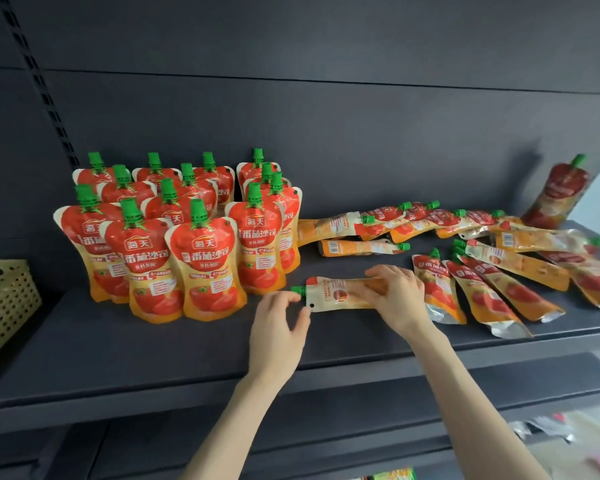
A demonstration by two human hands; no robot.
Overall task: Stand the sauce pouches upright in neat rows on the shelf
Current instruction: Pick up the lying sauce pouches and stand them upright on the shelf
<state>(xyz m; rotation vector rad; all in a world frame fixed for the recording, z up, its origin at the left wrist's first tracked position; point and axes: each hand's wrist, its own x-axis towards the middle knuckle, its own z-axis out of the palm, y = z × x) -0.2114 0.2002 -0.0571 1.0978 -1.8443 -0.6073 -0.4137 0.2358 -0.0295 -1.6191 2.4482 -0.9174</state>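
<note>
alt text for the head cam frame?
The left hand and right hand hold a sauce pouch sideways at a dark shelf, green cap pointing left. Upright pouches stand in rows at left; loose pouches lie flat at right.

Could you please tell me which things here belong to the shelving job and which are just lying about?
Job: held pouch, upright pouches, flat pouches, leaning pouch, shelf, left hand, right hand.
Lying about: basket.

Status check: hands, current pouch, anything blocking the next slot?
Right hand grips flat-lying pouch mid-body; left hand at its green cap, grip unclear. Standing rows just left, nothing between. Loose pouches lie right, out of the way.
</note>
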